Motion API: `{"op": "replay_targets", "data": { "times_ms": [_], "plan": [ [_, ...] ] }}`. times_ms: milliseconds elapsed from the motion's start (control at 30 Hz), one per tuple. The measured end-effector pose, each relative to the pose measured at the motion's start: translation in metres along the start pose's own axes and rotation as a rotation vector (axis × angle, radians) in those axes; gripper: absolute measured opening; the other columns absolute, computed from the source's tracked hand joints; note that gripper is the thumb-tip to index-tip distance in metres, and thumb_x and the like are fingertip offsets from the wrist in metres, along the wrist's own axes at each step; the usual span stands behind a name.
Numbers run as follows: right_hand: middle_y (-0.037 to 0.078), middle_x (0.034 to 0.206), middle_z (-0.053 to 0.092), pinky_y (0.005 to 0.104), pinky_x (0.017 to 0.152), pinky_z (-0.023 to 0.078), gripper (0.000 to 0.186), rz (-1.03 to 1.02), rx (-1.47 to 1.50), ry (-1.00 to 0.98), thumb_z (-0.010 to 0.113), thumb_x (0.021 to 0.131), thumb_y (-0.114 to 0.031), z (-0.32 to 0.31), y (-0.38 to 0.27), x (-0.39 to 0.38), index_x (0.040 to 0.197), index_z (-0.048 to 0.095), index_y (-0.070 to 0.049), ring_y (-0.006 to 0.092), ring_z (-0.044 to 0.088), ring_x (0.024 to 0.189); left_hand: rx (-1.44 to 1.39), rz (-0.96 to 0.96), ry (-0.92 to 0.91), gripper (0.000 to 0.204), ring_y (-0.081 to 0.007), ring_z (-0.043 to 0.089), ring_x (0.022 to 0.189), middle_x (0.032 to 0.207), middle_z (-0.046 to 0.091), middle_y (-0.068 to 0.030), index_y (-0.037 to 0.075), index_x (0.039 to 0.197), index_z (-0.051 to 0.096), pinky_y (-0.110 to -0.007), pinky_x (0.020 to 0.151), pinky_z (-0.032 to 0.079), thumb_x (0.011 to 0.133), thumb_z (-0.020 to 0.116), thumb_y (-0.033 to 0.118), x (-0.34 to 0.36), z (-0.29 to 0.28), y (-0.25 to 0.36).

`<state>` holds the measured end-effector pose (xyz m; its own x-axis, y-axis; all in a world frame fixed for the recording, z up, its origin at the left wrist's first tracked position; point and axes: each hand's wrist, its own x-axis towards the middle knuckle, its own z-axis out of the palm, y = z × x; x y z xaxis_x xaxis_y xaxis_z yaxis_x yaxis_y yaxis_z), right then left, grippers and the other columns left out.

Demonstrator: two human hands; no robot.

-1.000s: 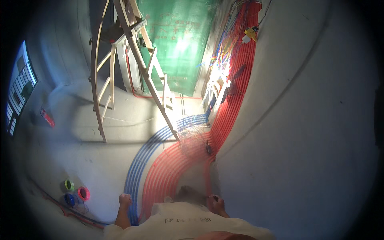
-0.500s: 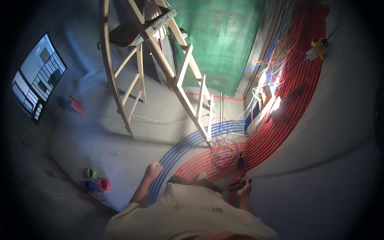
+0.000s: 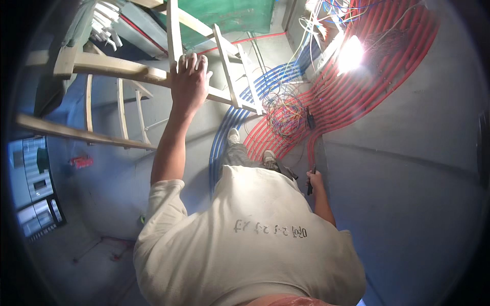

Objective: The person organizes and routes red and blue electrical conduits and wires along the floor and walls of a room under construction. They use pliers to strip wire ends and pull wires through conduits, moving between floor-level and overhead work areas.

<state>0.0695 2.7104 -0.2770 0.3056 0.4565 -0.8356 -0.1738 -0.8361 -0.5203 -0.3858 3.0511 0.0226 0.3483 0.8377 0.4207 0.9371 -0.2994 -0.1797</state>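
My left hand (image 3: 190, 84) is raised at the wooden stepladder (image 3: 127, 69), its fingers bent over the ladder's side rail close to where a rung meets it. Low at my right side, my right hand (image 3: 315, 179) is closed around a pair of pliers (image 3: 310, 188) with dark handles. Beyond my feet, a tangle of thin coloured wires (image 3: 286, 113) lies on the floor over red conduits (image 3: 352, 102). Blue conduits (image 3: 220, 140) curve along the floor left of it, passing by the ladder's foot.
A glaring work lamp (image 3: 351, 55) shines among loose wires at the upper right. White pipes (image 3: 106, 23) are bundled at the ladder's top. A green sheet (image 3: 235, 15) covers the far doorway. At left are a red fire extinguisher (image 3: 81, 162) and a window (image 3: 38, 178).
My left hand has risen from beside my body onto the ladder. The view has shifted, and the ladder now appears closer. My right hand still holds the pliers, now pointing downward.
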Motion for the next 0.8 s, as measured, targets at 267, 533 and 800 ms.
{"op": "replay_targets", "data": {
  "times_ms": [267,533,800],
  "plan": [
    [0.001,0.069,0.054,0.0339,0.052,0.043,0.009,0.077,-0.114,0.147,0.064,0.089,-0.009,0.120,0.049,-0.030,0.088,0.057,-0.006,0.0157,0.053,0.057,0.061,0.350,-0.649,0.058,-0.0371,0.058,0.122,0.099,0.074,-0.0171,0.001,0.101,0.076,-0.060,0.119,0.022,0.086,0.068,0.057,0.021,0.018,-0.038],
    [0.012,0.079,0.065,0.0373,0.064,0.049,0.016,-0.017,-0.118,0.312,0.057,0.081,-0.005,0.195,0.039,-0.044,0.095,0.063,0.001,0.0200,0.062,0.071,-0.445,-0.046,-0.124,0.070,-0.0447,0.032,0.141,0.151,0.033,-0.0258,0.000,0.139,0.046,-0.058,0.117,0.024,0.084,0.079,0.027,0.021,0.035,-0.052],
    [0.018,0.092,0.071,0.0424,0.077,0.053,0.029,0.107,-0.174,0.351,0.075,0.084,-0.018,0.197,0.090,-0.063,0.101,0.065,0.003,0.0279,0.069,0.086,-0.755,-0.727,-0.176,0.099,-0.0464,0.040,0.134,0.148,0.027,-0.0323,-0.009,0.152,0.017,-0.050,0.113,0.036,0.086,0.079,0.032,0.073,0.042,-0.055]
  ]
}}
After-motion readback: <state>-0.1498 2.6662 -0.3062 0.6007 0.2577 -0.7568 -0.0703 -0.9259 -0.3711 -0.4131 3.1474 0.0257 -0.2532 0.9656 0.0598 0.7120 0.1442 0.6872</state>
